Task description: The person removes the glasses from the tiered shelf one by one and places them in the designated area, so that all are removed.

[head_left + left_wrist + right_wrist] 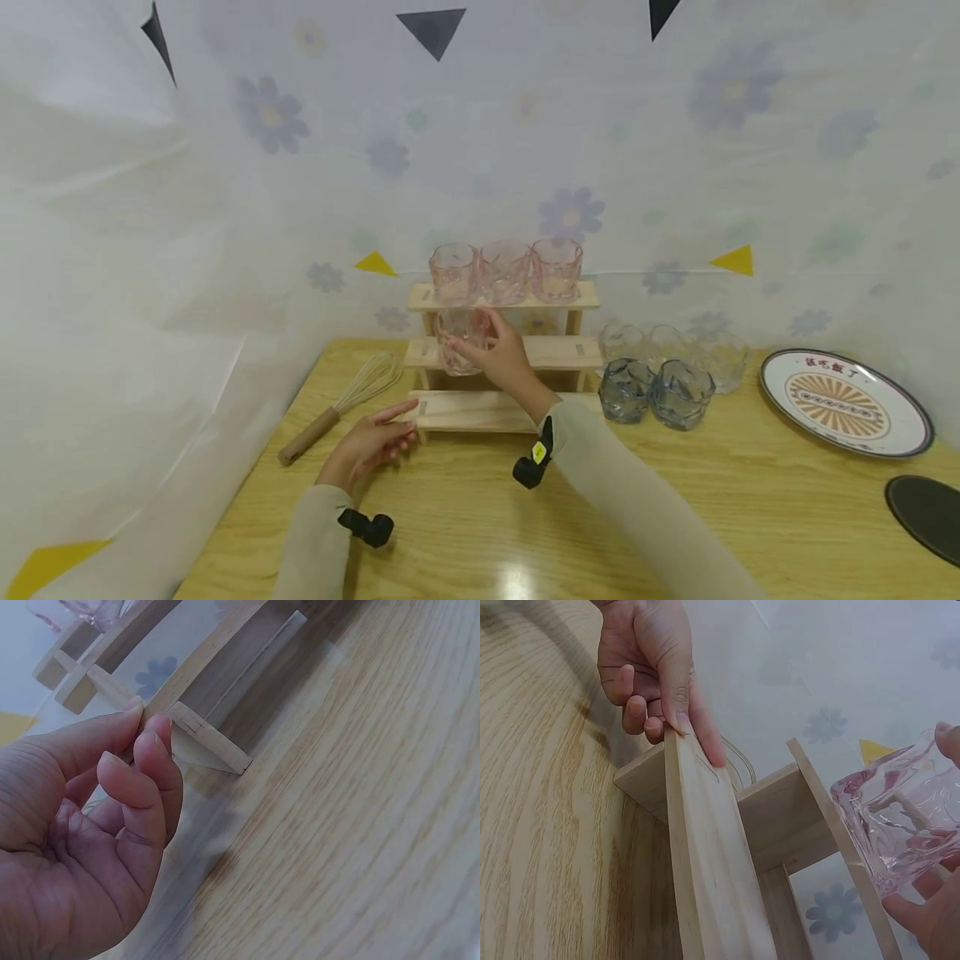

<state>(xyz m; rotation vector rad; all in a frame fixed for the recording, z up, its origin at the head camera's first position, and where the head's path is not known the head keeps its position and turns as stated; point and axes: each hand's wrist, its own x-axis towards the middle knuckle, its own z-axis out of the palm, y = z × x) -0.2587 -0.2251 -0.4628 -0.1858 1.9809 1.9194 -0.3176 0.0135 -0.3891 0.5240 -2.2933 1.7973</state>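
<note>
My right hand (506, 358) holds a pink-tinted clear glass (457, 340) at the left part of the middle step of a three-step wooden rack (480, 410). In the right wrist view the glass (900, 814) is tilted in the picture, its base close to the step's edge; whether it touches is hard to tell. My left hand (371, 446) pinches the left end of the lowest step between thumb and index finger, as the left wrist view shows on the rack's edge (210, 735). Three pink glasses (505, 273) stand in a row on the top step.
Right of the rack are two blue-grey glasses (682, 395), with several clear glasses (723, 358) behind them. Farther right lie a patterned plate (847, 404) and a dark round mat (930, 512). A whisk (337, 410) lies on the left. A flowered sheet (480, 125) hangs behind.
</note>
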